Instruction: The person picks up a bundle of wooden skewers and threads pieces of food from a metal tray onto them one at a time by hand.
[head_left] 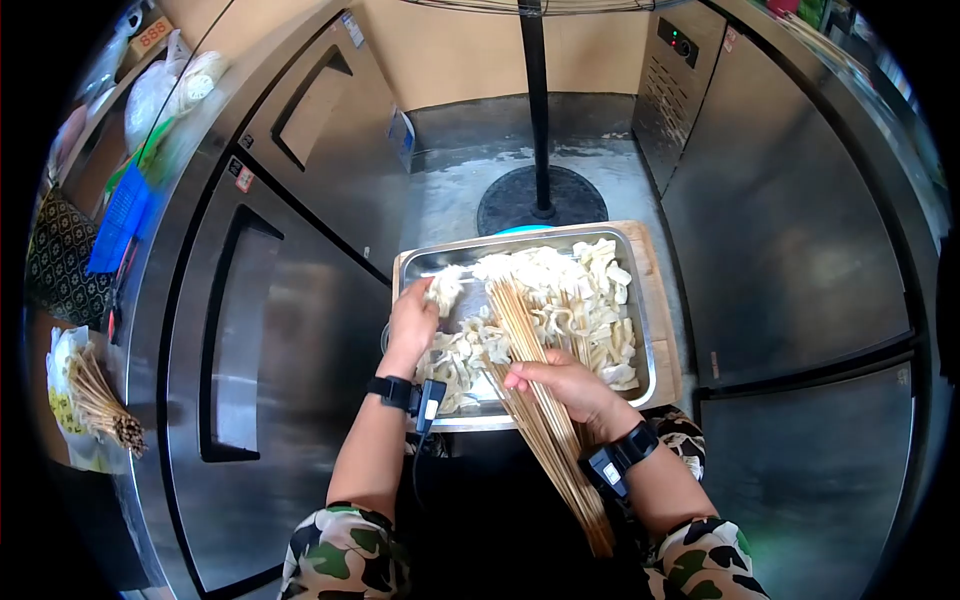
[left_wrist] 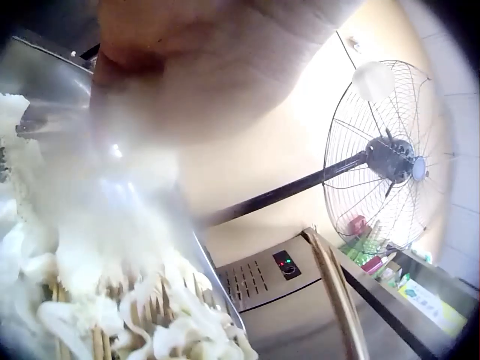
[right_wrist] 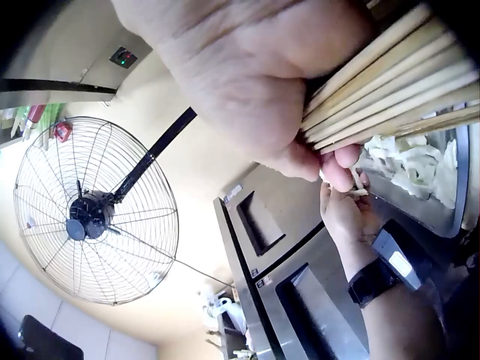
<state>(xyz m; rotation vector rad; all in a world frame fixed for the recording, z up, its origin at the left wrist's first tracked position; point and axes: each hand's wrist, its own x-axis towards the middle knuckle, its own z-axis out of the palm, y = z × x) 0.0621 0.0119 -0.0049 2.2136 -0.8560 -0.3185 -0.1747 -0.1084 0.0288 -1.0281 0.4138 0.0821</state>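
A metal tray (head_left: 645, 350) holds pale, floppy food pieces (head_left: 545, 268), many of them threaded on sticks. My right hand (head_left: 570, 388) grips a thick bundle of bamboo skewers (head_left: 535, 380) that slants over the tray, one end reaching toward my lap. In the right wrist view, the skewers (right_wrist: 397, 82) pass under the palm. At the tray's left side, my left hand (head_left: 412, 325) pinches a clump of pale food (head_left: 446, 290) with its fingertips. The left wrist view shows that clump blurred beneath the hand (left_wrist: 202, 75).
Under the tray lies a wooden board (head_left: 660, 310). Steel refrigerator cabinets (head_left: 290, 330) stand left and right (head_left: 790, 220). Beyond the tray is a fan's round base (head_left: 500, 205) with a black pole. Another skewer bundle (head_left: 100, 400) lies on the left ledge, near a blue basket (head_left: 122, 220).
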